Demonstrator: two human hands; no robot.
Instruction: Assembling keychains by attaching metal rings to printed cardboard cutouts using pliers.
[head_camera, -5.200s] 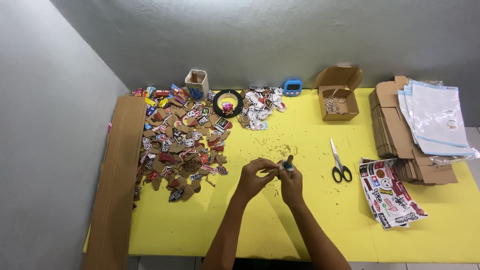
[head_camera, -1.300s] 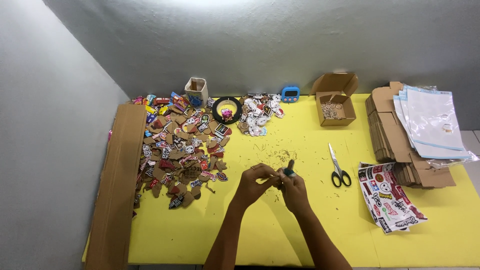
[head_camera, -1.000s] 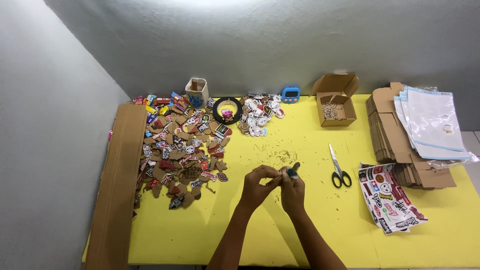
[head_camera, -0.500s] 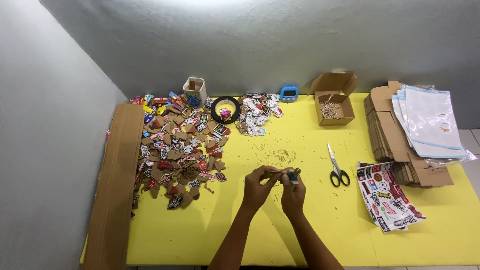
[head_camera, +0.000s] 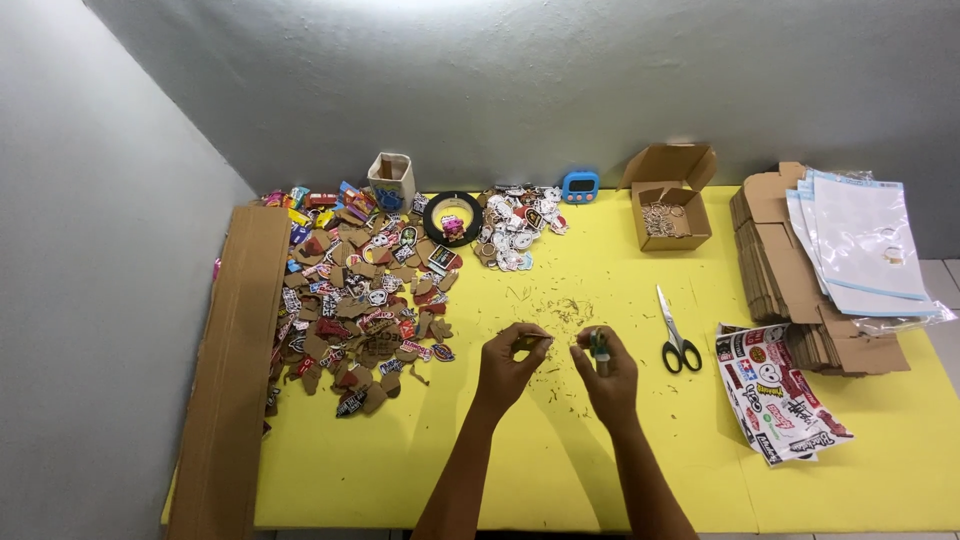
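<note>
Both my hands hover over the middle of the yellow table (head_camera: 880, 450). My left hand (head_camera: 508, 362) pinches a small brown piece between thumb and fingers. My right hand (head_camera: 606, 372) grips a small dark tool with a green part, held upright. The two hands are a short gap apart. Small brown scraps (head_camera: 560, 312) lie scattered on the table just beyond them.
A heap of cardboard-backed sticker cutouts (head_camera: 360, 300) covers the left. Long cardboard strips (head_camera: 232, 370) line the left edge. Scissors (head_camera: 676, 335) and a sticker sheet (head_camera: 778, 395) lie right. At the back are a tape roll (head_camera: 453, 215), blue timer (head_camera: 579, 185), open box (head_camera: 672, 200) and flat cartons (head_camera: 800, 290).
My hands have drawn slightly apart; earlier they were touching around the piece and tool. The view has shifted a little.
</note>
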